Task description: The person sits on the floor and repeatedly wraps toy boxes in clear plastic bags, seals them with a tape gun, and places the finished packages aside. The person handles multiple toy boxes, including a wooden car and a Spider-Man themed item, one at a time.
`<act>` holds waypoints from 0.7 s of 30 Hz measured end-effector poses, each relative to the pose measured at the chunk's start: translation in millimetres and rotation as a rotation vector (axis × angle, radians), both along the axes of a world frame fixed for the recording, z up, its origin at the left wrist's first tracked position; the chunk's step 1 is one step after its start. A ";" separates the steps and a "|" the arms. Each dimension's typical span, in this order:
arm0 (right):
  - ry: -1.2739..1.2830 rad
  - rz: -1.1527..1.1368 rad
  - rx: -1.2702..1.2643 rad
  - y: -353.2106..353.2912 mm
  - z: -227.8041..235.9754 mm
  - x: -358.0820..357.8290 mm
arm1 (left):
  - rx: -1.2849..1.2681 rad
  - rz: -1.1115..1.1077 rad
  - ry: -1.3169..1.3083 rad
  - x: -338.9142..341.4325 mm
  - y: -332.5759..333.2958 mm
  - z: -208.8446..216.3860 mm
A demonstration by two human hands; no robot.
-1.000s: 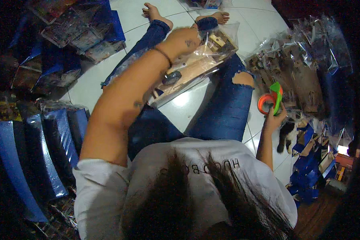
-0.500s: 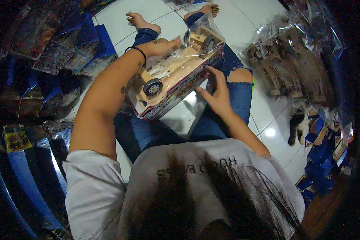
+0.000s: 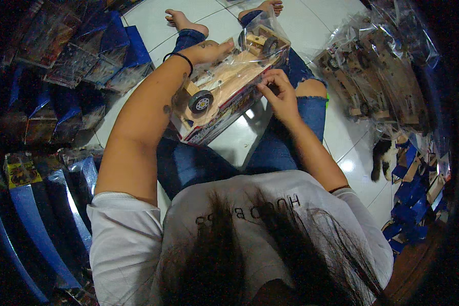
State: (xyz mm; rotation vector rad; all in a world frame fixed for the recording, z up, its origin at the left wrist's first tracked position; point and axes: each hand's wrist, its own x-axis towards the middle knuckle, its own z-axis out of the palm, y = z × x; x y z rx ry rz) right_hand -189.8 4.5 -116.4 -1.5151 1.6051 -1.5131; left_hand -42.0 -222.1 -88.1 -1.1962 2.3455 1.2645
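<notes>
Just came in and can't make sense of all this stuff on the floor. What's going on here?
A person sits on the tiled floor with legs stretched out, holding a wooden toy car in a clear plastic bag over their lap. The left hand grips its far side, and the right hand pinches the bag's near edge. Stacks of blue packaged boxes lie to the left; more bagged wooden cars are piled to the right.
</notes>
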 end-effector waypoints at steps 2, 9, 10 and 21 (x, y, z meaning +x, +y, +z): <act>-0.212 0.169 0.136 3.7 -0.9 -11.3 | -0.034 -0.036 -0.032 -0.7 0.3 3.5; -0.642 0.186 0.476 10.3 -22.1 -9.2 | -0.057 -0.039 -0.044 -0.6 4.1 7.3; -0.531 0.009 0.459 15.1 -21.4 -1.2 | -0.062 -0.042 -0.058 -0.5 3.2 4.6; -0.006 -0.232 -0.100 -18.8 -11.5 65.6 | 0.468 0.291 0.187 14.4 -12.2 -1.2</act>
